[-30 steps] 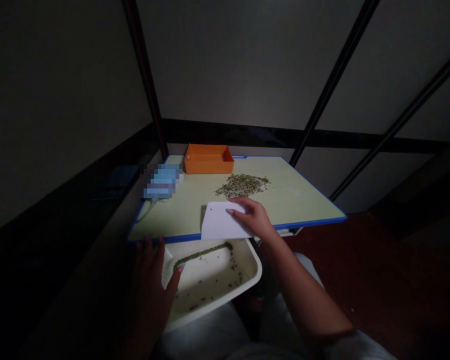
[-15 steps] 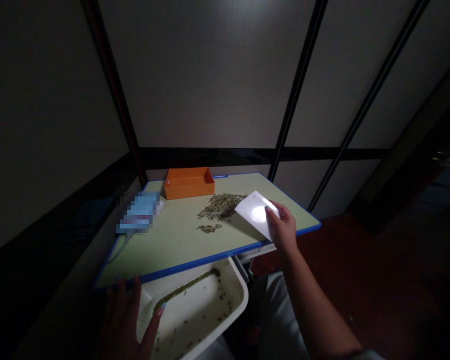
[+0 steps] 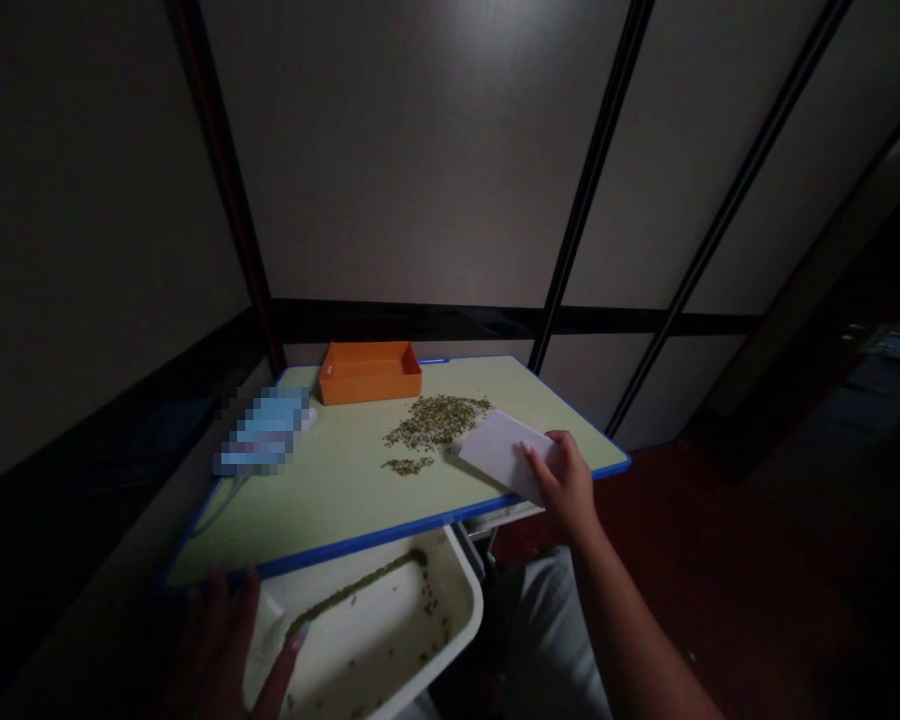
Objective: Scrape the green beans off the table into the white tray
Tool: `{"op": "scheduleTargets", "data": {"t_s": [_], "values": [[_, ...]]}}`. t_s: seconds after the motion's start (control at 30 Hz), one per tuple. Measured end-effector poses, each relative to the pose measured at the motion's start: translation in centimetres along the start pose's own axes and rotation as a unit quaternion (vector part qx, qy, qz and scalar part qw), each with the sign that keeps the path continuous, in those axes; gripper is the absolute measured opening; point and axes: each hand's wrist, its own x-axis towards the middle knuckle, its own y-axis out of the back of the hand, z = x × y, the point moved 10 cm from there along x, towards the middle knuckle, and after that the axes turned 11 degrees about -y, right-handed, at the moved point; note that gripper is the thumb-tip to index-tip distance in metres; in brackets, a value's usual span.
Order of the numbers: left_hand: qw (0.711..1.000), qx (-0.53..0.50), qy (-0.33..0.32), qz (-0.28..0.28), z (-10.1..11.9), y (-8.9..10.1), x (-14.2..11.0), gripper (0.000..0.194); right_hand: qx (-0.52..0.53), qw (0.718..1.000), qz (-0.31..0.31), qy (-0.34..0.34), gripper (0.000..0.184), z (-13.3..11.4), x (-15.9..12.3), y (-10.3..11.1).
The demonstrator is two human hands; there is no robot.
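Observation:
My right hand pinches a thin white card by its near right corner, thumb on top. The card slants low over the right side of a loose pile of small green-brown seeds or grains; whether its far edge touches the tabletop I cannot tell. A smaller patch of the same grains lies just in front. At lower left, my left hand is in shadow, fingers spread by the table's front edge and thumb over the left side of a white basin. More grains lie along the basin's inner edge and floor.
A pale green tabletop with blue edging stands against a panelled wall. An open orange box sits at its back left. A pixelated light-blue item lies at the left edge. My knee shows beneath.
The card has come slightly nearer the table's front edge and tilted, losing its bright glare; more of the pile's right side shows. The whole view has shifted a little.

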Motion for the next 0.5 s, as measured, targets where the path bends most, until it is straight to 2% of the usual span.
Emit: {"op": "scheduleTargets", "data": {"t_s": [0.2,0.37,0.5], "values": [[1.0,-0.014,0.023,0.003,0.2,0.0,-0.4,0.071,-0.047,0.998,0.01,0.046,0.03,-1.7,-1.9,-1.5],[0.999,-0.024,0.032,0.01,0.3,0.0,-0.7,0.069,-0.038,0.995,-0.02,0.095,0.024,-3.3,-2.7,-4.3],[1.0,-0.017,0.022,0.006,0.4,-0.1,-0.8,0.068,-0.011,0.994,-0.023,0.106,0.023,-5.0,-2.8,-6.7]]}}
